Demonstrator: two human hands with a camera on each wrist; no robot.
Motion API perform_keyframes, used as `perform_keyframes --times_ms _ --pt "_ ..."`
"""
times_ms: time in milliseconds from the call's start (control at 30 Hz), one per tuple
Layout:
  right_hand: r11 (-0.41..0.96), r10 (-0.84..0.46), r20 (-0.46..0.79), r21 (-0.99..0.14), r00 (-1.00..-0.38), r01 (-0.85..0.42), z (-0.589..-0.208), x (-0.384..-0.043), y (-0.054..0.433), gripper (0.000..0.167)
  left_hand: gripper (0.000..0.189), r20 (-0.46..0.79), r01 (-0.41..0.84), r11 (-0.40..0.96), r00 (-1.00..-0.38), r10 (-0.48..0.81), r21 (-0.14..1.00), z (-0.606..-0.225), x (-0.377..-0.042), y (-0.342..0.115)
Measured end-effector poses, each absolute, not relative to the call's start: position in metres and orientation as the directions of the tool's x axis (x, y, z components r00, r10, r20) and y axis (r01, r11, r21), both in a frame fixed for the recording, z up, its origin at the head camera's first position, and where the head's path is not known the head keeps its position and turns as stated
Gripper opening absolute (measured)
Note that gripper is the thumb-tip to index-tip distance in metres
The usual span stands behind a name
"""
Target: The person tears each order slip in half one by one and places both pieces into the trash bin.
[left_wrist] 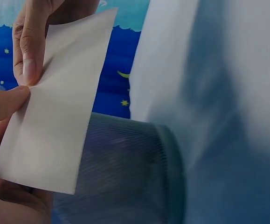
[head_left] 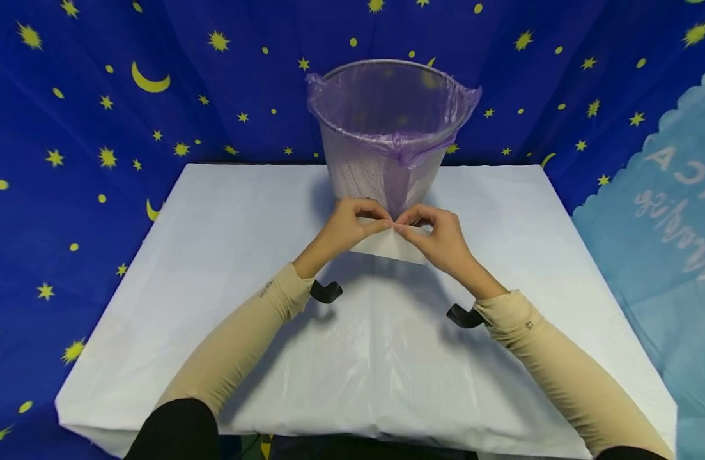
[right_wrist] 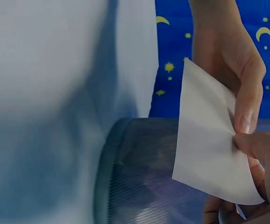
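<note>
Both hands hold one small rectangular piece of white paper [head_left: 391, 246] by its upper edge, in front of the bin. In the head view the left hand [head_left: 355, 223] pinches it between thumb and fingers. The right hand [head_left: 435, 235] pinches the same edge right beside, thumb tips meeting at the middle. Seen from the left wrist, the paper [left_wrist: 62, 102] hangs flat with a slight crease at the pinch. The right wrist view shows the paper [right_wrist: 209, 140] with both thumbs on its edge; the other fingers are partly hidden behind it.
A mesh waste bin [head_left: 352, 166] stands at the table's back, lined with a translucent purple bag [head_left: 412, 150] folded over its rim. White sheeting covers the table [head_left: 243, 223]. A blue star-patterned curtain [head_left: 185, 83] hangs behind. Black mounts [head_left: 326, 292] sit at both wrists.
</note>
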State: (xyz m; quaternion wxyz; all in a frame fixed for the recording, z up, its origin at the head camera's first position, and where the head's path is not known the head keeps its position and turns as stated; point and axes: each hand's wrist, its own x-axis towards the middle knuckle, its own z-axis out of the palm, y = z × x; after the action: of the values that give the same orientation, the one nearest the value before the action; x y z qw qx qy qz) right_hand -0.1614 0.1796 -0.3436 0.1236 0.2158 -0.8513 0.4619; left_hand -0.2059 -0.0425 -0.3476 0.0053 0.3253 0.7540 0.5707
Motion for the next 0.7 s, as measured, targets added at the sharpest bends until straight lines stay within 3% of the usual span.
perform_keyframes --times_ms 333,700 --pt "0.477 -0.245 0.429 -0.727 -0.869 -0.494 -0.310 -0.160 0.177 0.008 0.007 0.383 0.502 0.120 -0.774 0.504 0.856 -0.312 -0.203 -0.046" --pt "0.504 -0.262 0.489 -0.665 -0.832 -0.550 -0.264 -0.160 0.172 0.009 0.007 0.495 0.620 0.116 -0.712 0.498 0.776 -0.268 -0.203 -0.051"
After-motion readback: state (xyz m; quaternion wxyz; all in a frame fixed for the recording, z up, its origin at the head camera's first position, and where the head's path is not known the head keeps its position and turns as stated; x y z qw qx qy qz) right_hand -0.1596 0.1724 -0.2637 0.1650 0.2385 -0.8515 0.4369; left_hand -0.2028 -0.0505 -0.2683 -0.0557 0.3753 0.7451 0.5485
